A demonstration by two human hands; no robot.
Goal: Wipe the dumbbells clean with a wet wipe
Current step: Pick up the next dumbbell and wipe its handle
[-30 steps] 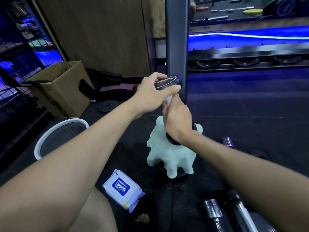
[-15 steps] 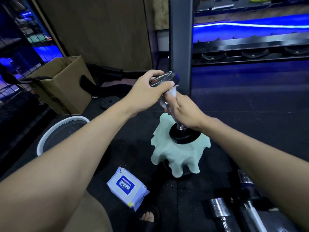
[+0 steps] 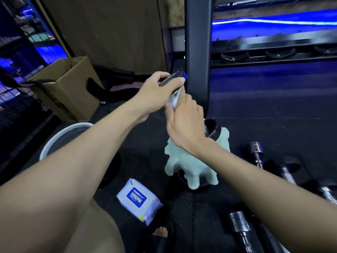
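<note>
The dumbbell (image 3: 209, 127) stands tilted on one end, its lower head resting on a pale green cloth (image 3: 191, 167) that lies on the dark floor (image 3: 273, 115), in front of a black rack post (image 3: 197, 52). The left hand (image 3: 156, 94) grips the upper head from above, with the fingers curled over its rim, and so keeps the weight from falling. The right hand (image 3: 184, 123) is closed around the handle just below that head, and a white wet wipe (image 3: 174, 99) shows between its fingers and the metal. In my judgement the step in hand is the wiping of the handle. To do it well, the left hand should hold the top firmly and keep the tilt constant, while the right hand slides along the whole handle and turns around it, so that no side of the bar is missed. The grip of the right hand should be tight enough to press the wipe on the metal, but not so tight that the wipe folds up or tears. The lower head on the cloth can slip, so the pressure is better directed downward. A pack of wipes (image 3: 139, 200) lies on the floor near the person's knee, a white basin (image 3: 54, 141) stands at the left, and more chrome dumbbells (image 3: 257, 152) lie at the right, probably waiting for their turn.
</note>
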